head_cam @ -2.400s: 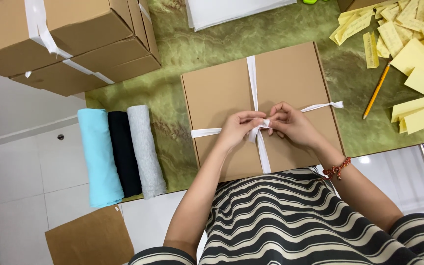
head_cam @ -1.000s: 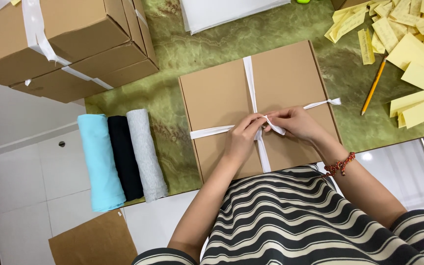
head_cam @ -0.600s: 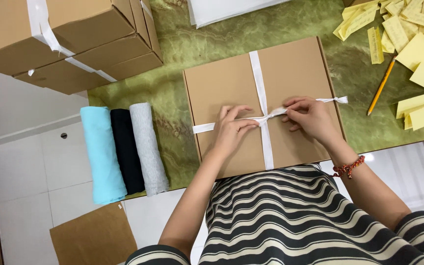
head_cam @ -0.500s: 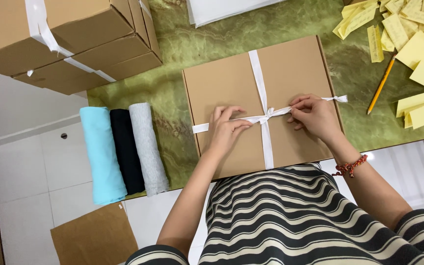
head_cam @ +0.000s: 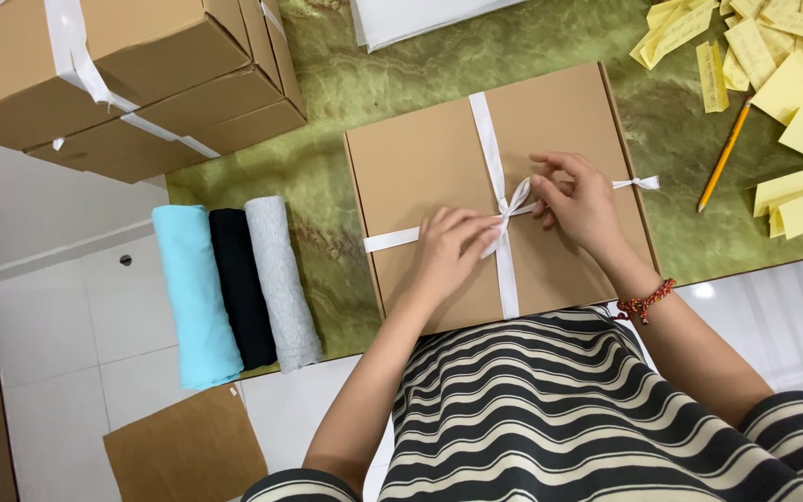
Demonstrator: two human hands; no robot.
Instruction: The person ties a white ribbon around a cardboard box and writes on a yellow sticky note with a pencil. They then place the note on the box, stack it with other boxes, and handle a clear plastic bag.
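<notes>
A flat brown cardboard box (head_cam: 420, 167) lies on the green marbled table (head_cam: 346, 93), crossed by a white ribbon (head_cam: 487, 130). My left hand (head_cam: 448, 249) presses on the box at the ribbon crossing and pinches the ribbon by the knot. My right hand (head_cam: 580, 200) pinches a small ribbon loop just right of the crossing; a red bead bracelet sits on that wrist. A loose ribbon end (head_cam: 638, 182) trails to the box's right edge.
Stacked brown boxes tied with white ribbon (head_cam: 113, 84) stand at the far left. Three fabric rolls, light blue (head_cam: 195, 297), black (head_cam: 239, 288) and grey (head_cam: 281, 279), lie left of the box. Yellow paper slips (head_cam: 792, 84) and a pencil (head_cam: 723, 158) lie at the right.
Both hands were together at the knot, then drew apart along the ribbon. Now the right hand has come back near the crossing holding a loop; the left stays at the knot.
</notes>
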